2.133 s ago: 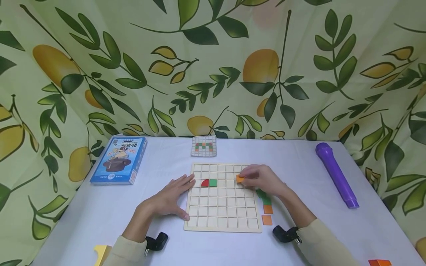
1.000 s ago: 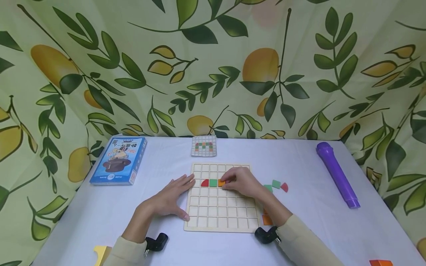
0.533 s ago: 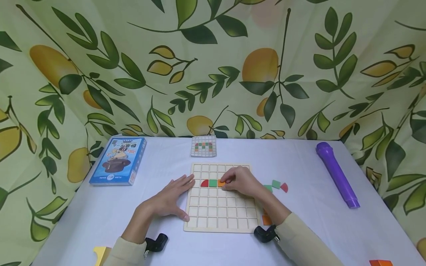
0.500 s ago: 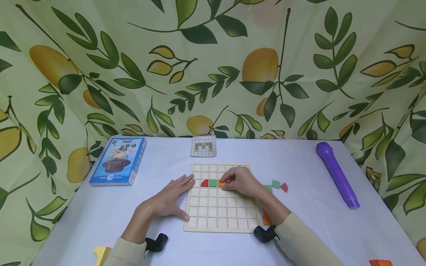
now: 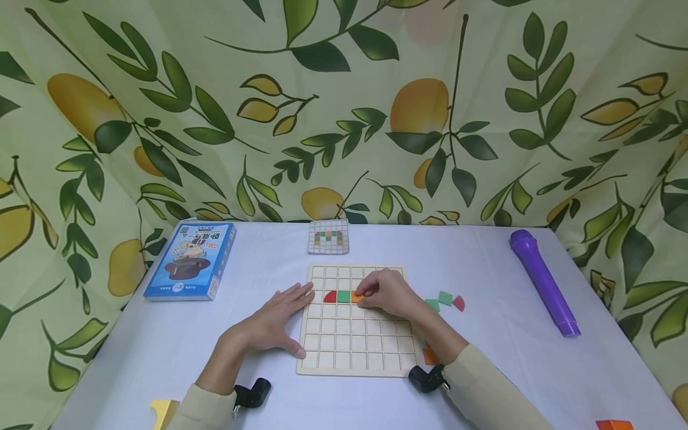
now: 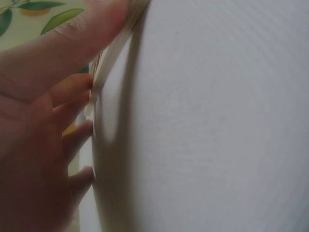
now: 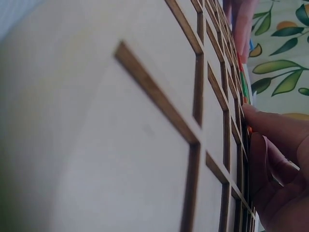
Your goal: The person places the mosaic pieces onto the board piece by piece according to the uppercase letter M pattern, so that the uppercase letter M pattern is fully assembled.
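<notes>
A wooden grid board (image 5: 344, 343) lies flat in the middle of the table. In one of its rows a red quarter-round tile (image 5: 330, 297) and a green square tile (image 5: 344, 297) sit side by side. My right hand (image 5: 389, 292) has thumb and fingers on an orange tile (image 5: 355, 296) in the cell just right of the green one, pinching it; its right part is hidden by the fingertips. Spread along the board's left edge, my left hand (image 5: 274, 319) touches it with fingertips and thumb. The left wrist view shows that thumb (image 6: 72, 43) at the edge.
Beyond the board lies a pattern card (image 5: 328, 236). Loose green tiles (image 5: 445, 298), a red tile (image 5: 458, 303) and an orange tile (image 5: 430, 356) lie to its right. A blue box (image 5: 190, 261), purple microphone-shaped object (image 5: 544, 282), yellow block (image 5: 164, 413) and orange block (image 5: 614, 424) lie farther out.
My right hand has carried the orange tile left across the board to the cell beside the green tile, and has stayed there over the last second. The left hand has not moved.
</notes>
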`<state>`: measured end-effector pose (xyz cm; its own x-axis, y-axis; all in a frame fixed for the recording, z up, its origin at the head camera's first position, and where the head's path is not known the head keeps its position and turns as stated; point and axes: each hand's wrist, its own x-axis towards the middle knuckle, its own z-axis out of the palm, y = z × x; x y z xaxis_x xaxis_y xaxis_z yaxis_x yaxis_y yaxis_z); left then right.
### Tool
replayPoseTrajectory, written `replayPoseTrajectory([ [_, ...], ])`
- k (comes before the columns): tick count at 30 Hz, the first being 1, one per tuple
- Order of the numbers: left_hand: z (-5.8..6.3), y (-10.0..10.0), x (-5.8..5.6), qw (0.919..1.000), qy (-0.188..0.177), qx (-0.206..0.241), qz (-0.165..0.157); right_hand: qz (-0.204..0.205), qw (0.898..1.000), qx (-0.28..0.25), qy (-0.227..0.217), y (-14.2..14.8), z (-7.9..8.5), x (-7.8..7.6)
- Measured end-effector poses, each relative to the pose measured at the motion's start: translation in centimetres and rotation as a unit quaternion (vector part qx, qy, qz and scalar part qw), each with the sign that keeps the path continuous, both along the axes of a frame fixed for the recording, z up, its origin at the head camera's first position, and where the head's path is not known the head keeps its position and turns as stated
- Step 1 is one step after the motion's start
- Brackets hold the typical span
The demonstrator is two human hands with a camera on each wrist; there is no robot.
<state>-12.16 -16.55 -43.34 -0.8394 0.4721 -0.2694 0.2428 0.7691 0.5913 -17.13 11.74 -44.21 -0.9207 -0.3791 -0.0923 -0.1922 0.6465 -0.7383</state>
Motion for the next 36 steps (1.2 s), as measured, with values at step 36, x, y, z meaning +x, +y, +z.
replayPoseTrajectory([
  [36,0.1,-0.1,0.0,0.9999,-0.005,-0.008,-0.003,-0.015,0.998,0.049,0.037,13.5,1.0,3.3],
])
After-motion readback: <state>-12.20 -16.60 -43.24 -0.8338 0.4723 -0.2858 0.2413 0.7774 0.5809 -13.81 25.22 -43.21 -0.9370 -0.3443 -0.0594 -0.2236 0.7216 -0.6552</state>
